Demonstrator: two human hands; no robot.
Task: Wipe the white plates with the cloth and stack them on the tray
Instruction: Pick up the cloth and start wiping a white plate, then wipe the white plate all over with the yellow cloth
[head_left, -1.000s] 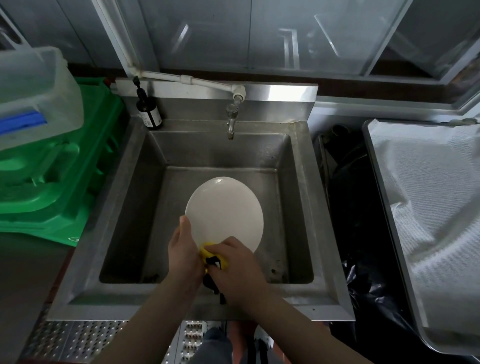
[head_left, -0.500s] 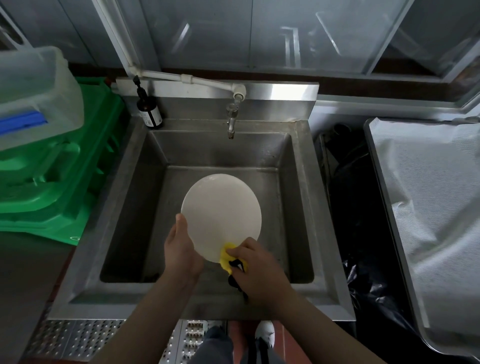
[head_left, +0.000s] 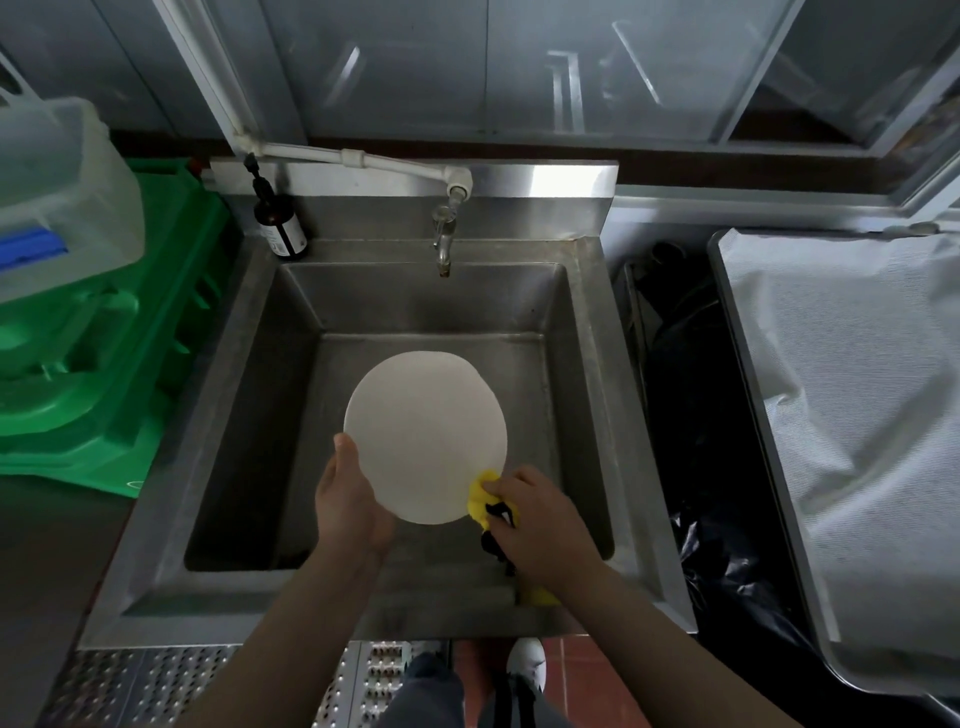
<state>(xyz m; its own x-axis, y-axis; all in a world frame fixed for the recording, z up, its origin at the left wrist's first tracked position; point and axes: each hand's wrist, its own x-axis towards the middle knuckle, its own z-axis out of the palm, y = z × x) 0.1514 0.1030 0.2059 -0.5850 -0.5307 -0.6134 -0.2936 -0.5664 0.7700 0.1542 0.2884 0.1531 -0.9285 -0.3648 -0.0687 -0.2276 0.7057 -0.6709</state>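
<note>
A: Green crates (head_left: 104, 353) on the far left, a dark bottle (head_left: 280, 228) at the corner of the steel sink (head_left: 218, 415). Can you read its label?

B: No, too small. Over the basin, the left hand (head_left: 348, 499) holds the white plate (head_left: 426, 436) by its near-left rim, thumb along the edge.

A: And the right hand (head_left: 540, 525)?

B: Curled round the yellow cloth (head_left: 480, 496), pressing it against the plate's lower-right edge. Wiping looks under way.

A: Anything stacked?

B: As far as I can see, nothing. The tray (head_left: 737, 364) on the right, lined with white sheeting (head_left: 857, 389), shows no plates. So this plate has yet to go over; no other plates are in view.
</note>
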